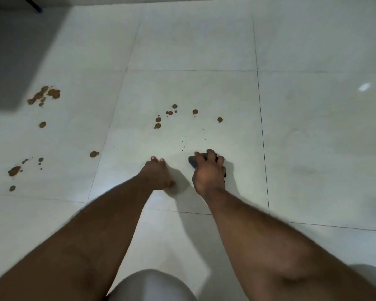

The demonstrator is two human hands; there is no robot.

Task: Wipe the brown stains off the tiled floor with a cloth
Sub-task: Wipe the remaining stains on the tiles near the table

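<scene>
On the tiled floor (313,127), right hand (208,172) grips a dark cloth (192,161); left hand (156,175) rests flat, fingers spread

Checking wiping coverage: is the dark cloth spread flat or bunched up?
Bunched. The dark grey cloth shows only as a small wad under the right hand, whose fingers curl over it.

Both my forearms are bare all the way down, no sleeves showing anywhere, no watch, no bands at the wrists. My left hand (159,175) has no ring or glove on it, short pale nails catching the light. My right hand (208,172) is the same, ungloved, knuckles plain. Down at the bottom edge, my knee (152,285) is covered in light grey fabric, smooth and rounded.
</scene>
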